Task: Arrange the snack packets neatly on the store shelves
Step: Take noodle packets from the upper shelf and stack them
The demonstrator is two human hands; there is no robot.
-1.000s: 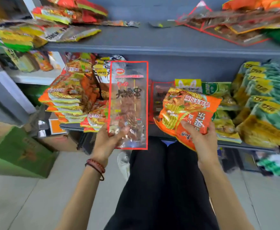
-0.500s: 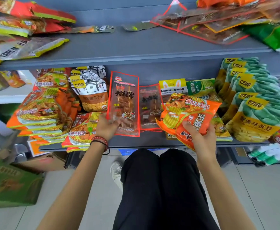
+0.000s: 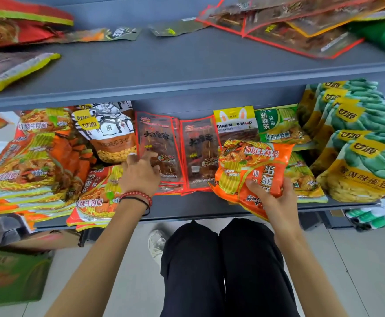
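Note:
A clear, red-edged skewer snack packet point(image 3: 157, 143) lies flat on the lower grey shelf point(image 3: 187, 207), on top of others like it. A second such packet point(image 3: 198, 152) lies just to its right. My left hand point(image 3: 141, 175) rests on the first packet's lower left corner with loosely spread fingers. My right hand point(image 3: 271, 197) grips a bunch of orange noodle packets point(image 3: 251, 161) by their lower edge, held over the shelf front, right of the skewer packets.
Orange noodle stacks point(image 3: 31, 170) and a seed bag point(image 3: 109, 133) fill the shelf's left. Green-and-yellow bean bags point(image 3: 358, 143) crowd the right. The upper shelf point(image 3: 187, 65) has loose packets point(image 3: 289, 24) at its ends. A green carton point(image 3: 11, 277) sits on the floor at left.
My left hand carried the upright skewer packet forward and laid it on the lower shelf, then loosened its hold. My right hand kept the orange packets almost in place.

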